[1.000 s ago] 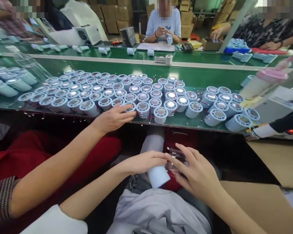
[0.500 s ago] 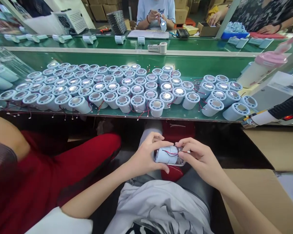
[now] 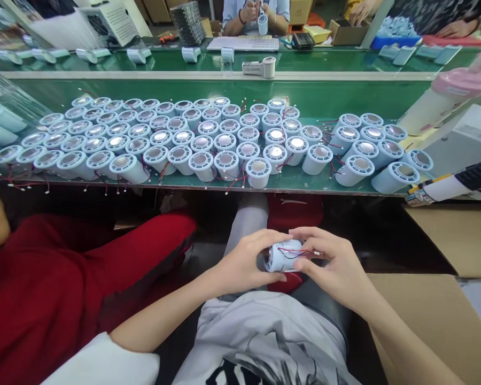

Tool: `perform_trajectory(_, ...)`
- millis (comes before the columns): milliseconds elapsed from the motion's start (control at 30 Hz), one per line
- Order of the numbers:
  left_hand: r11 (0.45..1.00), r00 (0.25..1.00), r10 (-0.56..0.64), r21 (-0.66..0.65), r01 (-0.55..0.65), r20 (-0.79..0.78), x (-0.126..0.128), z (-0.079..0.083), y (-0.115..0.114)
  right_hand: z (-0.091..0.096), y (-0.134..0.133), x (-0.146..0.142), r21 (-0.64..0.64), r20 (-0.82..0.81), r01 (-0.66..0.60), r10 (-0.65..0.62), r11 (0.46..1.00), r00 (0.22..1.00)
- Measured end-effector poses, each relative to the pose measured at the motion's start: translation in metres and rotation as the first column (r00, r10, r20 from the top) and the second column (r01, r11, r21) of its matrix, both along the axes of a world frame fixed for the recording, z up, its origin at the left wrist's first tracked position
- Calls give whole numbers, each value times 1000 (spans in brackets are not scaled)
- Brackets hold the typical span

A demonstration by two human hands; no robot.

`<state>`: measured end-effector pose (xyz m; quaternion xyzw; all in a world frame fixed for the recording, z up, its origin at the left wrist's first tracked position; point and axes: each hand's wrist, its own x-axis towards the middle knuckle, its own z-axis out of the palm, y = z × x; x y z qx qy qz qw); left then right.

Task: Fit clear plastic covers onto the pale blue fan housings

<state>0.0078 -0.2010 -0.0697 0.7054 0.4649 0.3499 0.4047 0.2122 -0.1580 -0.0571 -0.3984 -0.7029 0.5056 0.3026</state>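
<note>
Over my lap, both hands hold one pale blue cylinder [image 3: 284, 255] with thin red and black wires across its side. My left hand [image 3: 246, 263] wraps its left end, thumb on top. My right hand [image 3: 332, 264] grips the right end, fingers closed over the wires. Several identical cylinders [image 3: 224, 140] with shiny round tops stand packed together on the green belt [image 3: 344, 96] ahead, wires trailing over the near edge.
A co-worker in red [image 3: 56, 289] sits close at my left. A pink-capped bottle [image 3: 444, 104] and a black-handled tool [image 3: 457, 184] lie at the right. A cardboard box [image 3: 444, 321] stands by my right arm. Other people work across the belt.
The co-worker's arm withdrew from the cylinders on the belt. My hands brought the clear piece and blue cylinder together, then turned the cylinder sideways. The view tilted down slightly.
</note>
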Motion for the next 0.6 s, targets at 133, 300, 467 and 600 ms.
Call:
perform_trajectory(133,999,999,-2,44,0,44,-1,-5,0,-1,4,-2,-43,-39,72,-74,996,996)
perform_trajectory(300,985,975,70,-168,-35,210,-7,-5,-1,-3,14,8,-299,-254,-58,-21,952,967)
perform_trajectory(467,914,884,164,-404,30,438,-7,1,-3,-3,9,13,210,22,-231,232,950,973)
perform_trajectory(600,885,889,140,-458,86,436,-9,10,-3,-7,3,17,241,82,-203,188,949,979)
